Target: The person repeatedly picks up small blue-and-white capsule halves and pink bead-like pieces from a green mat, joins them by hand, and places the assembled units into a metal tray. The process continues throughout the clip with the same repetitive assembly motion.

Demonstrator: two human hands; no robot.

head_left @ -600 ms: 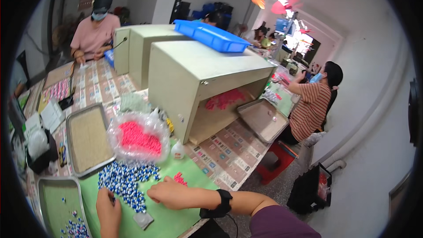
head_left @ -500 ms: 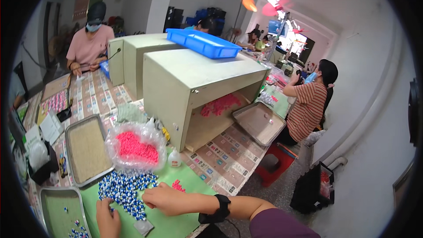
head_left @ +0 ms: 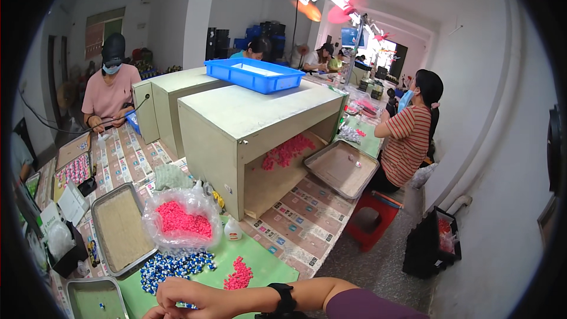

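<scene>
My right hand (head_left: pixel 198 296), with a black band on the wrist, is low over the near side of the green mat (head_left: pixel 269 260). Its fingers are curled in, and what they hold, if anything, is hidden. Only a bit of my left hand (head_left: pixel 155 313) shows at the lower edge, close to the right fingertips. Just beyond them spreads a pile of small blue-and-white pieces (head_left: pixel 171 267). A smaller heap of pink pieces (head_left: pixel 238 274) lies to the right. Behind the pile, a clear plastic bag (head_left: pixel 155 208) holds many pink pieces. A small white bottle (head_left: pixel 233 230) stands beside the bag.
Metal trays (head_left: pixel 97 212) lie at the left, one (head_left: pixel 74 295) near the lower edge. A beige cabinet (head_left: pixel 209 159) carries a blue tray (head_left: pixel 254 77); pink pieces and another tray (head_left: pixel 342 168) lie at its opening. Co-workers sit around the table. A red stool (head_left: pixel 372 218) stands right.
The view has shifted. Both hands have drawn back toward the lower edge, the left almost out of the picture. More of the pink heap on the mat now shows.
</scene>
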